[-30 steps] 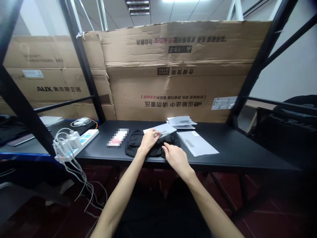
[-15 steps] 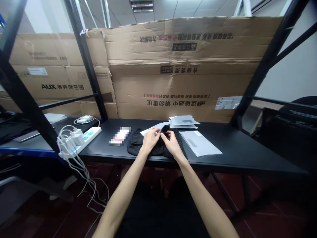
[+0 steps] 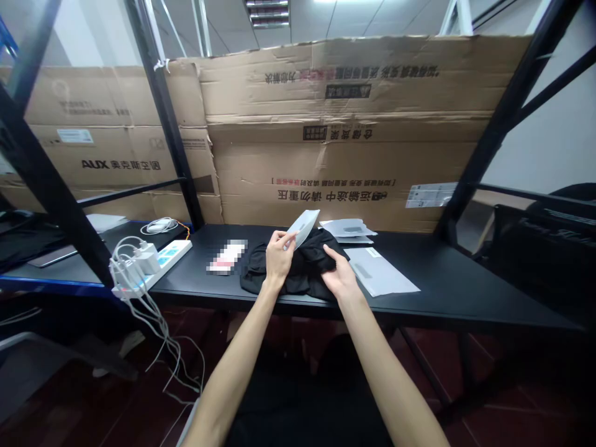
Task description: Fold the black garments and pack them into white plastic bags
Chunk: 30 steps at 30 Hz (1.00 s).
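My left hand (image 3: 279, 256) pinches a white translucent plastic sleeve (image 3: 302, 227) by its lower corner and holds it tilted up above the table. A crumpled black cloth garment (image 3: 284, 276) lies beneath both hands. My right hand (image 3: 341, 279) rests on its right side with the fingers apart. To the right lie a flat white plastic packet (image 3: 379, 273) and a small stack of similar packets (image 3: 348, 230). A pixelated pink-and-white item (image 3: 226, 257) sits left of the garment.
All this is on a black table (image 3: 447, 279). At its left end is a white power strip (image 3: 161, 267) with chargers and tangled white cables hanging over the edge. Black metal shelf posts stand at both sides, with large cardboard sheets (image 3: 349, 136) behind.
My left hand has raised the white sleeve off the garment. My right hand has let go of the raised fold and moved right and down onto the cloth. The view has shifted slightly.
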{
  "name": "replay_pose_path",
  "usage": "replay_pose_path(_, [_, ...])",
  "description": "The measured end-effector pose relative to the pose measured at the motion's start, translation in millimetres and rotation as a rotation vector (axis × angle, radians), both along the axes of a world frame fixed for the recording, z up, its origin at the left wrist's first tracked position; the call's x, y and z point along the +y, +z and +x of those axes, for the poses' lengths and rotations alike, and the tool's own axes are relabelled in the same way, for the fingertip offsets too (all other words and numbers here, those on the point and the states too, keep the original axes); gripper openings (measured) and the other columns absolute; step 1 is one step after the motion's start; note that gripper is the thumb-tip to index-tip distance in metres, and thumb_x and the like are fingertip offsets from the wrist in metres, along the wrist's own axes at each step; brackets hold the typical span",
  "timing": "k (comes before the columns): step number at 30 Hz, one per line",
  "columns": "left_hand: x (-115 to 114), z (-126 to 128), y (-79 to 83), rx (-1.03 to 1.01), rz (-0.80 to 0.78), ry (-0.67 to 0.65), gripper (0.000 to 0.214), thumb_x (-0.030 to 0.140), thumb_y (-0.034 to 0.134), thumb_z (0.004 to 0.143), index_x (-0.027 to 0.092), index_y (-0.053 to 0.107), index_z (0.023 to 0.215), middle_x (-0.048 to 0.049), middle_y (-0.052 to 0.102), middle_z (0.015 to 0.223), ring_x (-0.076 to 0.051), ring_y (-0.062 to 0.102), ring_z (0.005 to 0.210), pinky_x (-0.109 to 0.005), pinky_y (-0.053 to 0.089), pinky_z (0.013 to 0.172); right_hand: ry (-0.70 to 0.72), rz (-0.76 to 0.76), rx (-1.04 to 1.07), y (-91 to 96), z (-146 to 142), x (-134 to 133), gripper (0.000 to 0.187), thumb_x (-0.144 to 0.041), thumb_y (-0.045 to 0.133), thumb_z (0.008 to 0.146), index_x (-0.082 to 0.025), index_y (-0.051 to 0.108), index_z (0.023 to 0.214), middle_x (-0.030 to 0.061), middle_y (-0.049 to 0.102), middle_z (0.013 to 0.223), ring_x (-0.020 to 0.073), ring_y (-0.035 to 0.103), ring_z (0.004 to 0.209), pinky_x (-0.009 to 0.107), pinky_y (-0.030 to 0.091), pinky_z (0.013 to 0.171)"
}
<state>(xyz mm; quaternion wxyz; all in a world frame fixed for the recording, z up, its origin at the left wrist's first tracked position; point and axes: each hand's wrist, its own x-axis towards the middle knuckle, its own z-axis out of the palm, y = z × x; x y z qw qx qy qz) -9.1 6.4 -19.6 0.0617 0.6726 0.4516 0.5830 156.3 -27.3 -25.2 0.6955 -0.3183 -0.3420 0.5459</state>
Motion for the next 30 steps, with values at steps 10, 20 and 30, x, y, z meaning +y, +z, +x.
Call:
replay_pose_path(10, [0.7, -1.4, -4.0, 0.087, -0.019, -0.006, 0.031, 0.024, 0.061, 0.109, 0.031, 0.083, 0.130, -0.0049, 0.064, 0.115, -0.014, 0.066, 0.084, -0.027, 0.058, 0.084, 0.158, -0.105, 0.113, 12.0, 13.7, -26.5, 0.017, -0.036, 0.076, 0.087, -0.026, 0.079, 0.100, 0.0053, 0.084, 0.126, 0.0274, 0.069, 0.140, 0.044, 0.061, 0.114])
replay_pose_path(20, [-3.1, 2.6, -1.7, 0.184, -0.012, -0.150, 0.025, 0.011, 0.057, 0.102, 0.019, 0.080, 0.097, -0.0046, 0.069, 0.097, -0.014, 0.063, 0.078, -0.025, 0.054, 0.079, 0.218, -0.057, 0.105, 18.4, -1.3, -27.3, 0.026, -0.028, 0.083, 0.082, -0.021, 0.080, 0.107, 0.0076, 0.086, 0.114, 0.0307, 0.079, 0.121, 0.045, 0.067, 0.103])
replay_pose_path(30, [0.7, 2.0, -3.9, 0.042, -0.012, -0.048, 0.026, 0.020, 0.067, 0.104, 0.021, 0.082, 0.125, -0.0033, 0.067, 0.098, -0.014, 0.065, 0.076, -0.028, 0.060, 0.082, -0.073, -0.122, -0.234, -9.3, 10.2, -14.7, 0.040, -0.027, 0.089, 0.071, -0.022, 0.081, 0.110, 0.0060, 0.087, 0.112, 0.0319, 0.079, 0.117, 0.051, 0.061, 0.112])
